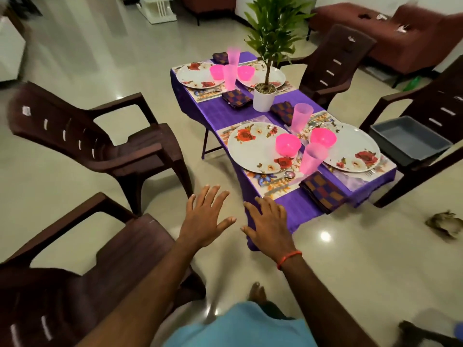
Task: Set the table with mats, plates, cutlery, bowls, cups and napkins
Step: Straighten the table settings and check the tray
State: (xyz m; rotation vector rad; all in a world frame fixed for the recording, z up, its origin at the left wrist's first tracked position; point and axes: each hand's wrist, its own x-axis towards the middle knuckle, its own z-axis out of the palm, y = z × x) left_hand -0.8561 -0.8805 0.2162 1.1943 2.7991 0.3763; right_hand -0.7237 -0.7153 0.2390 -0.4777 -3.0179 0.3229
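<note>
The left hand and right hand float by the near end of the table, fingers apart, holding nothing. I think all is set: each plate has a mat, bowl, cup and napkin.

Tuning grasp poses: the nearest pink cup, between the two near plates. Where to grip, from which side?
Grip the cup by its upper wall, coming from the near table edge over the flat napkin. It stands upright, mouth up, narrowing downward; a bowl crowds its left and a plate its right, so the near side looks clearest.
</note>
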